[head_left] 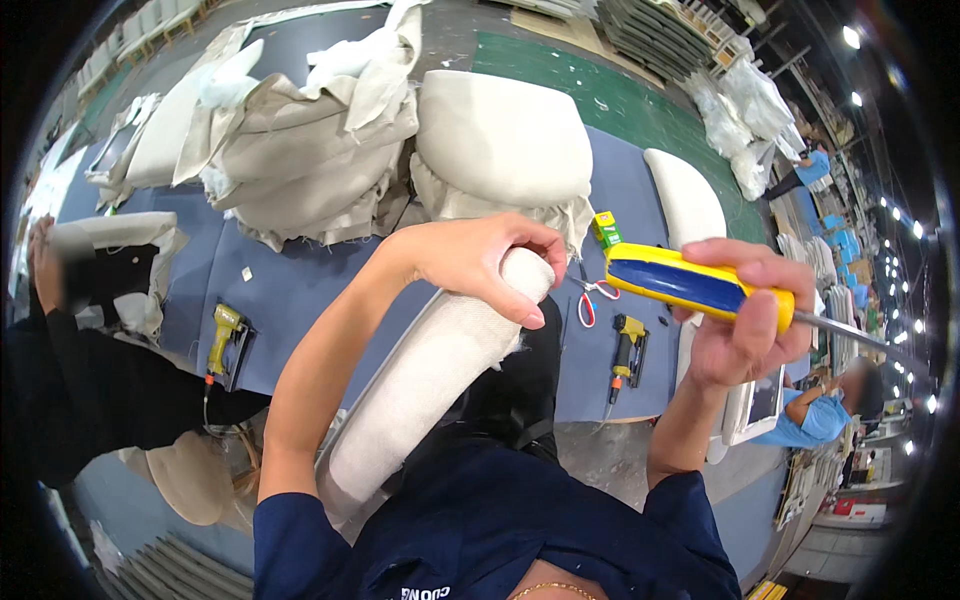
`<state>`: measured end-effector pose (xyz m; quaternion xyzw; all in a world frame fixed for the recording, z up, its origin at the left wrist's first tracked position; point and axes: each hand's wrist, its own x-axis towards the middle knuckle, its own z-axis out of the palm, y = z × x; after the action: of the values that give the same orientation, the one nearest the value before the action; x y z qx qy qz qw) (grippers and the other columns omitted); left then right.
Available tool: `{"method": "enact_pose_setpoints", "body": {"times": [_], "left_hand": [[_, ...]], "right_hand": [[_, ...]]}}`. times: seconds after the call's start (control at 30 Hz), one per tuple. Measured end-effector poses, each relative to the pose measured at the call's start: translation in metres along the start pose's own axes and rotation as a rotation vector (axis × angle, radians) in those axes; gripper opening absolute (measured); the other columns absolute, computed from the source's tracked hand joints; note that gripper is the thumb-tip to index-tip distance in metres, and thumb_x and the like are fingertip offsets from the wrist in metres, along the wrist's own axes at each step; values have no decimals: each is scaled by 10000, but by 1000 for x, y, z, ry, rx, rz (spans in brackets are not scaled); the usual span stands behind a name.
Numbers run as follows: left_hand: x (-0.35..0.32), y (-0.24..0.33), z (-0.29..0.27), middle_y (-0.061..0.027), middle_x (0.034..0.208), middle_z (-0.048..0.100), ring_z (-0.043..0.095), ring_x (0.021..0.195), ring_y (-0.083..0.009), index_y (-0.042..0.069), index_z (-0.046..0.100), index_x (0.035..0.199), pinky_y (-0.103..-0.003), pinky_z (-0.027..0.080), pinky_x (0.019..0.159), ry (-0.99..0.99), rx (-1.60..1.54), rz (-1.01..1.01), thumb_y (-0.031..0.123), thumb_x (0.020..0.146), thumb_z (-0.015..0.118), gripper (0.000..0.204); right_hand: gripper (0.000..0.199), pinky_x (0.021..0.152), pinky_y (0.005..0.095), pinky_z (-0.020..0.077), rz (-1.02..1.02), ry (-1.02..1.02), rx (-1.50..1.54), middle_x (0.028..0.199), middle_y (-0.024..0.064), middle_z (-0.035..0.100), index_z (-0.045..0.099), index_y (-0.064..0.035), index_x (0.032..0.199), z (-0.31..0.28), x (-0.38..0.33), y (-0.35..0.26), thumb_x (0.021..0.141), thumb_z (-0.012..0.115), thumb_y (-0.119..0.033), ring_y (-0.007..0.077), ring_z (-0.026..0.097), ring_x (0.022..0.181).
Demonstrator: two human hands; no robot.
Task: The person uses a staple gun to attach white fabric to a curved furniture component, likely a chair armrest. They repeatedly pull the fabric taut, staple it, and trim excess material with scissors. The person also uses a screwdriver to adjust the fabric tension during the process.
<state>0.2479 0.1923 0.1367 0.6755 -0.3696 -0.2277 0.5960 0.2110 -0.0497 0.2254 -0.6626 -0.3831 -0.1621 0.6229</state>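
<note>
My left hand (478,262) is closed around the upper end of a long padded piece covered in off-white fabric (425,395). The piece slants across my lap, its lower end beside my left upper arm. Loose fibres stick out at its edge near the top. Raised to the right, my right hand (755,325) grips a screwdriver (680,278) by its yellow and blue handle. The metal shaft points right, away from the padded piece, and the handle's butt faces it. The two are apart.
Ahead, the blue-grey table (285,290) bears stacked cream cushions (505,130) and fabric-covered pads (300,165). Staple guns (228,340) (628,350) lie left and right. Red-handled scissors (590,300) and a small green-yellow box (606,229) lie between. A person in black (100,400) works at left.
</note>
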Motion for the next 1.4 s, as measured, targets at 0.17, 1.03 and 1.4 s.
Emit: {"method": "enact_pose_setpoints", "body": {"times": [0.17, 1.03, 1.4], "left_hand": [[-9, -4, -15, -20, 972, 656, 604, 923, -117, 34, 634, 1067, -292, 489, 825, -22, -4, -25, 212, 742, 871, 440], [-57, -9, 0, -207, 1276, 622, 646, 1095, -397, -6, 441, 1399, -479, 504, 922, 669, 920, -438, 332, 815, 801, 765], [-35, -14, 11, -187, 1140, 654, 676, 972, -417, 32, 455, 1382, -501, 537, 856, 647, 888, -488, 336, 814, 799, 731]], "right_hand": [[195, 554, 276, 553, 101, -163, -223, 930, 174, 732, 589, -15, 1083, 14, 5, 40, 1026, 587, -202, 169, 691, 668], [646, 1045, 516, 421, 1010, 182, -1321, 1310, 232, 515, 521, -52, 1355, -189, -398, 327, 763, 779, -51, 420, 495, 1233], [754, 1000, 451, 480, 960, -367, -1374, 1314, 243, 530, 437, -48, 1461, -188, -334, 338, 883, 626, -494, 369, 565, 1179]]}}
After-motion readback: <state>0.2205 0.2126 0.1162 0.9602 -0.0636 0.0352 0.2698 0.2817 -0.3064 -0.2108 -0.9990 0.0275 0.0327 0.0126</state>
